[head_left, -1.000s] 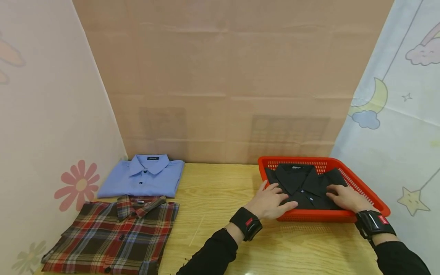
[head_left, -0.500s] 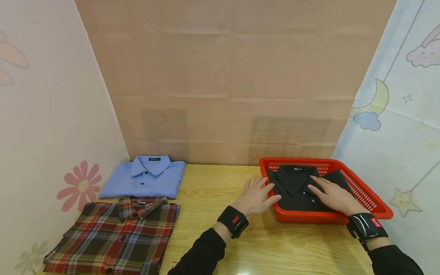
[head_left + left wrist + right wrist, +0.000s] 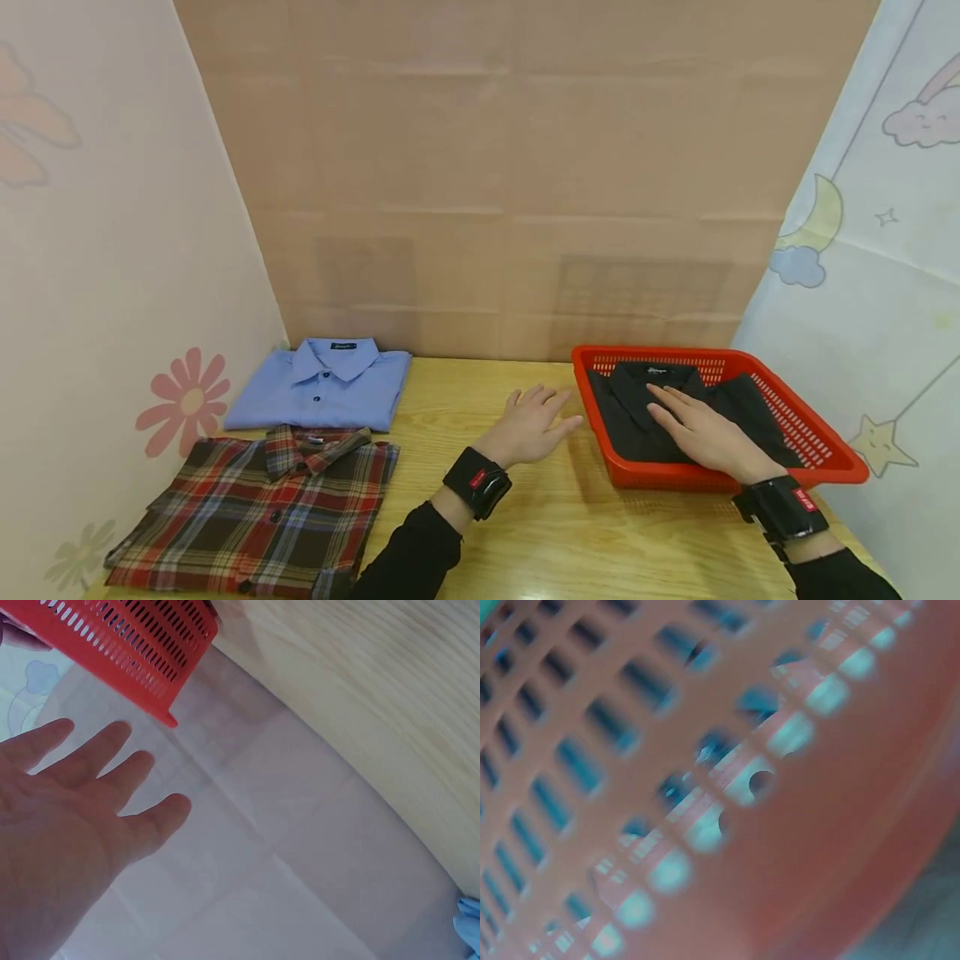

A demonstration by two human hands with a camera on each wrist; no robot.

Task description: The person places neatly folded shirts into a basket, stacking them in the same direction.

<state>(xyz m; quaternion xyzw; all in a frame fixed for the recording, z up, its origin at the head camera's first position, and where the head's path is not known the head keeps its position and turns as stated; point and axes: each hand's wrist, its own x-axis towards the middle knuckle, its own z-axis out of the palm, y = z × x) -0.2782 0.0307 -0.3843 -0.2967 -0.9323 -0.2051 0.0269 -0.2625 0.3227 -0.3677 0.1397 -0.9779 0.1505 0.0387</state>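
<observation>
In the head view a folded black shirt (image 3: 626, 425) lies in a red plastic basket (image 3: 645, 477) at the right of the table. My right hand (image 3: 701, 429) is over the shirt's front, fingers extended toward the collar, covering the buttons. To the left of the basket, my left hand (image 3: 525, 427) is held above the table with fingers spread and nothing in it. The left wrist view shows that same left hand (image 3: 67, 802) apart from the basket's slotted wall (image 3: 142, 645). Only the basket's slotted side (image 3: 727, 847) fills the right wrist view, blurred.
A folded light blue shirt (image 3: 322, 392) lies at the back left of the wooden table (image 3: 480, 379). In front of it is a folded plaid shirt (image 3: 255, 517). Brown paper (image 3: 495, 183) stands behind the table, with patterned sheets at both sides.
My left hand has drawn away from the basket to the left. The right hand has moved left across the black shirt, from its right side to its front.
</observation>
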